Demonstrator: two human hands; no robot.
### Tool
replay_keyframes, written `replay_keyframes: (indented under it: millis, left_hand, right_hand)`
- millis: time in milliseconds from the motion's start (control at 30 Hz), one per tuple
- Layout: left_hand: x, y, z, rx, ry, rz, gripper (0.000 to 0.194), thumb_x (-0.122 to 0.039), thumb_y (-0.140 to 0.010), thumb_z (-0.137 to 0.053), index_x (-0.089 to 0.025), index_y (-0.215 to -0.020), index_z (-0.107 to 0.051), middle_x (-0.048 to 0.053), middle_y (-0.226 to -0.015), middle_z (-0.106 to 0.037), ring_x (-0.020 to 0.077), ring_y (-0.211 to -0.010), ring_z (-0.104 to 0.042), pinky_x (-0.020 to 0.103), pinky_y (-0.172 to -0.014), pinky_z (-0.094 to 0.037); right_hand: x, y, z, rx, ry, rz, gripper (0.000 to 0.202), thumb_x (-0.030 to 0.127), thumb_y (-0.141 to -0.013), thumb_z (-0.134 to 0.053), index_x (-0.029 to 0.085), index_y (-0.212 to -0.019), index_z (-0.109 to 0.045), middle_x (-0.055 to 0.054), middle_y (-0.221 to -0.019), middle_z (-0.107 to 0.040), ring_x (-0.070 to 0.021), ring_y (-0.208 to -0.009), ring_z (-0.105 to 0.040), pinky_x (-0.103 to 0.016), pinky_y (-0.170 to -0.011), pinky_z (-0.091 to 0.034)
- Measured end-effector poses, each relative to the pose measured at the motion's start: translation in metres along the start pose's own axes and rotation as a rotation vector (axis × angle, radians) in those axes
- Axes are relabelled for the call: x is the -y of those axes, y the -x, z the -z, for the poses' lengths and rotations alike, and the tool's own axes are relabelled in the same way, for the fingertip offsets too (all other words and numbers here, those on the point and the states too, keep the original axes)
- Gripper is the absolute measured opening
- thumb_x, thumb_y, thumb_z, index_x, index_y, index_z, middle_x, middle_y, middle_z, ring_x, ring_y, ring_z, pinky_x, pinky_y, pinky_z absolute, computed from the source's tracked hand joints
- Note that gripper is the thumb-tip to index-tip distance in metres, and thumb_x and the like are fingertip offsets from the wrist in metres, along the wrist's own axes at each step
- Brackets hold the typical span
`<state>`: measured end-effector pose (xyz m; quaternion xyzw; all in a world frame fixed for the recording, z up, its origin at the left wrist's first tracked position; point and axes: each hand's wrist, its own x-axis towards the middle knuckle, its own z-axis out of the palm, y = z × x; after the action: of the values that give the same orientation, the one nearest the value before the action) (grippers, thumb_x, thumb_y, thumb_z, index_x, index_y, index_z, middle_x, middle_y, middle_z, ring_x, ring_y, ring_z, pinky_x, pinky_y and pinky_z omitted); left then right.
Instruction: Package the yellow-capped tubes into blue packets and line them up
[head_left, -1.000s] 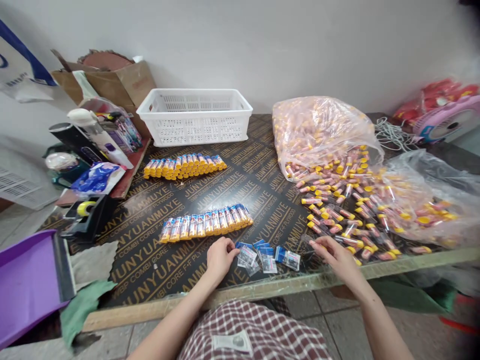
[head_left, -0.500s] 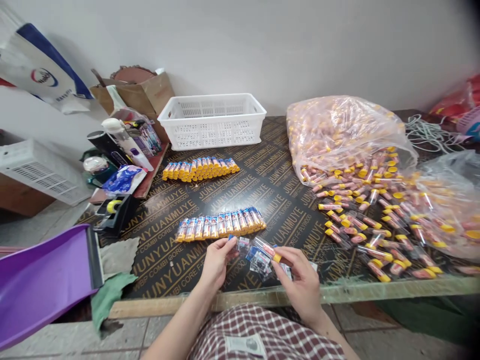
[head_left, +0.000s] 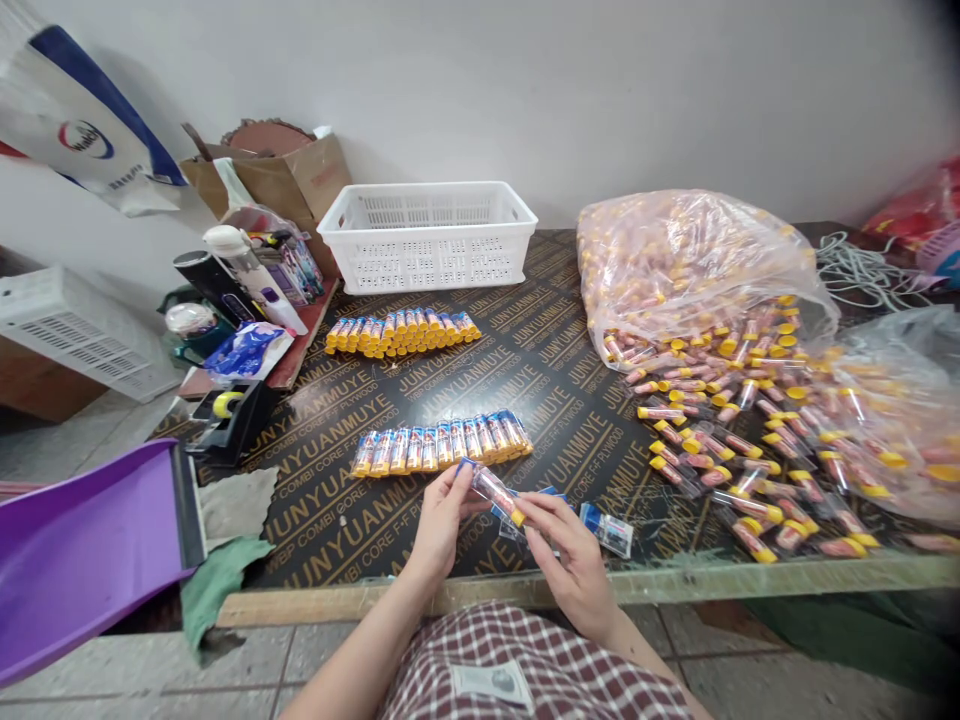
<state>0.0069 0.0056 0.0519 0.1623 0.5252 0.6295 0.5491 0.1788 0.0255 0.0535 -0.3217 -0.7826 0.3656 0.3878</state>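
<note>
At the left I have the black tape dispenser (head_left: 229, 425) by the table's edge, apart from the hands' space. The white plastic basket (head_left: 427, 262) stands at the far side, behind two rows of blue-and-yellow tubes: a far row (head_left: 397, 338) and a near row (head_left: 439, 447), both lined up side by side, presumably to keep them orderly.

Mid-table, just nearer than that row, my left hand (head_left: 436, 525) pinches the blue end of a yellow-capped tube (head_left: 495, 492); my right hand (head_left: 574, 560) grips its yellow cap. I judge the two-ended hold keeps it steady.

Flat blue-topped sleeves (head_left: 611, 530) lie beside the right hand, within easy reach. Farther right, loose pink tubes (head_left: 694, 455) spill from a clear plastic bag (head_left: 697, 240).
</note>
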Motion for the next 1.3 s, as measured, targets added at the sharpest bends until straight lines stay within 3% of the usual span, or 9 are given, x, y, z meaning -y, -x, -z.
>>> replay_keyframes:
  millis: [133, 200, 300, 400, 467, 1000, 1133, 1233, 1300]
  left_hand:
    - [-0.007, 0.009, -0.008, 0.155, 0.065, 0.096, 0.037, -0.034, -0.068, -0.075, -0.015, -0.099, -0.065, 0.004, -0.079, -0.069, 0.0126, -0.067, -0.062, 0.025, -0.066, -0.051]
    - [-0.009, 0.012, -0.009, 0.234, 0.022, 0.146, 0.036, -0.032, -0.067, -0.075, -0.013, -0.096, -0.067, 0.005, -0.078, -0.069, 0.0128, -0.066, -0.062, 0.025, -0.064, -0.051]
    - [-0.01, 0.017, -0.01, 0.346, -0.06, 0.211, 0.032, -0.033, -0.067, -0.075, -0.009, -0.088, -0.07, 0.008, -0.078, -0.069, 0.013, -0.064, -0.062, 0.023, -0.061, -0.049]
    - [-0.008, 0.019, -0.012, 0.379, -0.081, 0.237, 0.031, -0.034, -0.068, -0.074, -0.009, -0.087, -0.071, 0.008, -0.076, -0.069, 0.0126, -0.062, -0.061, 0.022, -0.058, -0.048]
    - [-0.007, 0.02, -0.013, 0.384, -0.084, 0.242, 0.033, -0.035, -0.067, -0.075, -0.009, -0.088, -0.071, 0.008, -0.076, -0.068, 0.0126, -0.062, -0.06, 0.022, -0.057, -0.048]
    - [-0.007, 0.024, -0.016, 0.344, -0.086, 0.232, 0.034, -0.037, -0.062, -0.078, -0.01, -0.08, -0.069, 0.006, -0.07, -0.065, 0.0115, -0.057, -0.058, 0.023, -0.054, -0.047]
    - [-0.011, 0.023, -0.014, 0.3, -0.091, 0.216, 0.034, -0.038, -0.061, -0.078, -0.01, -0.08, -0.068, 0.006, -0.069, -0.066, 0.0116, -0.056, -0.058, 0.023, -0.054, -0.048]
    - [-0.029, 0.011, 0.003, 0.179, -0.194, 0.094, 0.032, -0.04, -0.06, -0.077, -0.011, -0.07, -0.067, 0.003, -0.063, -0.065, 0.0107, -0.051, -0.056, 0.023, -0.052, -0.047]
    - [-0.048, -0.002, 0.025, 0.024, -0.337, -0.064, 0.031, -0.041, -0.058, -0.077, -0.013, -0.064, -0.064, 0.001, -0.057, -0.063, 0.0098, -0.047, -0.053, 0.022, -0.05, -0.045]
  right_hand:
    - [-0.007, -0.003, -0.002, 0.016, 0.02, 0.048, 0.053, 0.007, -0.081, -0.049, 0.033, -0.127, -0.05, -0.006, -0.109, -0.054, -0.0213, -0.102, -0.057, -0.039, -0.088, -0.05]
    - [-0.009, -0.007, 0.0, 0.015, 0.044, 0.058, 0.068, 0.006, -0.073, -0.053, 0.032, -0.135, -0.04, -0.008, -0.126, -0.045, -0.0261, -0.117, -0.047, -0.046, -0.097, -0.045]
    - [-0.01, -0.014, 0.004, 0.132, -0.042, 0.052, 0.085, 0.005, -0.062, -0.053, 0.028, -0.14, -0.028, -0.009, -0.146, -0.025, -0.0309, -0.131, -0.033, -0.052, -0.105, -0.036]
    - [-0.011, -0.016, 0.006, 0.258, -0.187, 0.041, 0.09, 0.003, -0.059, -0.05, 0.027, -0.142, -0.023, -0.009, -0.144, -0.032, -0.0276, -0.127, -0.041, -0.047, -0.105, -0.038]
    - [-0.011, -0.016, 0.005, 0.263, -0.242, 0.031, 0.089, 0.003, -0.059, -0.049, 0.027, -0.141, -0.023, -0.009, -0.138, -0.04, -0.0257, -0.124, -0.046, -0.043, -0.103, -0.042]
    - [-0.007, -0.013, -0.003, 0.153, -0.306, 0.031, 0.087, 0.005, -0.059, -0.05, 0.026, -0.14, -0.025, -0.01, -0.137, -0.043, -0.026, -0.121, -0.049, -0.043, -0.102, -0.043]
    - [-0.003, -0.022, -0.005, 0.212, -0.312, 0.051, 0.085, 0.014, -0.066, -0.058, 0.026, -0.141, -0.02, -0.01, -0.14, -0.04, -0.0247, -0.123, -0.047, -0.042, -0.102, -0.042]
    - [-0.026, -0.041, 0.018, 0.233, -0.124, 0.056, 0.09, 0.037, -0.069, -0.068, 0.024, -0.143, -0.019, -0.011, -0.146, -0.03, -0.0277, -0.128, -0.04, -0.046, -0.106, -0.035]
    - [-0.061, -0.056, 0.051, 0.041, 0.19, -0.044, 0.079, 0.045, -0.076, -0.062, 0.024, -0.142, -0.023, -0.011, -0.146, -0.031, -0.0291, -0.132, -0.032, -0.05, -0.107, -0.029]
